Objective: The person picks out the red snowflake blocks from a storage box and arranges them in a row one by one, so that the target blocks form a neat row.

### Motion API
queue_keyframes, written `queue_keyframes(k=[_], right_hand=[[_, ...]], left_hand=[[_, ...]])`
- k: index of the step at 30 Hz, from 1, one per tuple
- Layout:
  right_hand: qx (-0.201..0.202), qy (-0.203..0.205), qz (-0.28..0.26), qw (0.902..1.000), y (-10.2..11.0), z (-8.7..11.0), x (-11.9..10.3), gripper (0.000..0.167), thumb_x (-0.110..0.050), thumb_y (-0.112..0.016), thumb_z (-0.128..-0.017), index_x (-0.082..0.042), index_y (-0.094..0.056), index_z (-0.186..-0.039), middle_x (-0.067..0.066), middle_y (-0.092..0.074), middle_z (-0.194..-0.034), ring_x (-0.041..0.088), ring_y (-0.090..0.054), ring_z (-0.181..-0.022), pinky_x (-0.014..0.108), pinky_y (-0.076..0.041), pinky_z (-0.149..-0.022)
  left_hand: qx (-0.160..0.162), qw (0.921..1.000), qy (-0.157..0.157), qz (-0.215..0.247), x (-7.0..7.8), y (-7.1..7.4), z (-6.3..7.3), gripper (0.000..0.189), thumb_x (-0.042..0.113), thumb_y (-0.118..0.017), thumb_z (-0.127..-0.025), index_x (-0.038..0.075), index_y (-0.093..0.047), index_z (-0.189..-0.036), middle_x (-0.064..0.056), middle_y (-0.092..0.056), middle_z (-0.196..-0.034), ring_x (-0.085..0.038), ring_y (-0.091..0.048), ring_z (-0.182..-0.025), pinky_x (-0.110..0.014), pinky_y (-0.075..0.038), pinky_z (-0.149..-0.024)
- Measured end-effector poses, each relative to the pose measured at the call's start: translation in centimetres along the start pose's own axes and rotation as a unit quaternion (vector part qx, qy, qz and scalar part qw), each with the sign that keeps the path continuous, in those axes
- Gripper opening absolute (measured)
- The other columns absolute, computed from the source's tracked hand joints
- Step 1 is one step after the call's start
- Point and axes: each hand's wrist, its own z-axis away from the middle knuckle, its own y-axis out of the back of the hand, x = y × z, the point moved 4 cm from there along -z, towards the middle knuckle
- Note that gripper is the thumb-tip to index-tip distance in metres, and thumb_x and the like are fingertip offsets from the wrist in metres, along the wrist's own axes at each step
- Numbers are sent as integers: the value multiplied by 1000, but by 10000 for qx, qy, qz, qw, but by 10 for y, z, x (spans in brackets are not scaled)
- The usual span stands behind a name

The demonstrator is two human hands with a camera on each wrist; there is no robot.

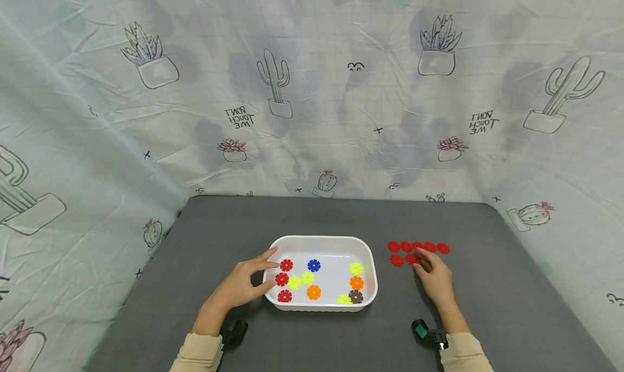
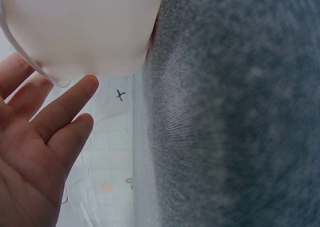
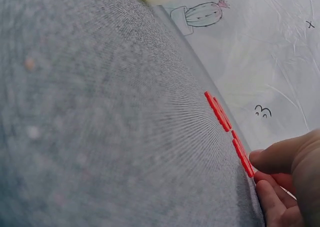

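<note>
A white tray (image 1: 322,307) holds red, blue, yellow, orange and brown snowflake discs. At its left end is my left hand (image 1: 242,281), with the fingers spread and fairly straight against the rim. The left wrist view shows that hand's fingers (image 2: 65,107) beside the tray's outer wall (image 2: 95,47). To the right of the tray, my right hand (image 1: 437,279) pinches a red snowflake disc (image 1: 411,259) at table level, in the nearer row. The right wrist view has the thumb (image 3: 270,157) at the edge of the red discs (image 3: 243,157), seen edge-on.
Several red snowflake discs (image 1: 406,246) lie in a farther row on the grey table (image 1: 312,339), and another (image 1: 397,260) starts the nearer row. A patterned cloth (image 1: 322,90) hangs behind the table's back edge.
</note>
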Motion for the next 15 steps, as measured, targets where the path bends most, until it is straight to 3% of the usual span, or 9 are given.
queue_keyframes(k=[5,8,12,15], right_hand=[[17,-101,-134,9999,1,-1,1,45,-4,-65,-88,4,-53,-130,26,-56,-128,37,-56,-115,-7,-33,-79],[68,-68,-257,9996,1,0,1,46,-7,-66,-87,3,-53,-130,26,-58,-126,14,-60,-110,-6,-35,-81],[151,72,-568,9982,3,3,-2,49,-9,-68,-86,4,-53,-131,26,-58,-126,-17,-47,-102,-4,-36,-84],[139,145,-760,9969,5,5,-7,50,-9,-68,-86,2,-52,-132,25,-56,-129,-14,-48,-105,-2,-37,-85]], left_hand=[[-2,10000,47,16,0,0,1,42,28,-67,-84,10,-66,-122,-4,-43,-148,-29,-47,-130,-55,-41,-100],[12,10000,63,26,0,0,1,42,27,-67,-84,9,-65,-122,-4,-43,-148,-29,-48,-130,-56,-41,-100],[16,10000,57,3,1,1,1,42,26,-67,-84,9,-65,-122,-4,-43,-148,-29,-48,-130,-56,-41,-100],[15,10000,-32,-22,2,1,0,41,25,-68,-84,8,-66,-121,-7,-44,-147,-31,-49,-129,-57,-42,-99]])
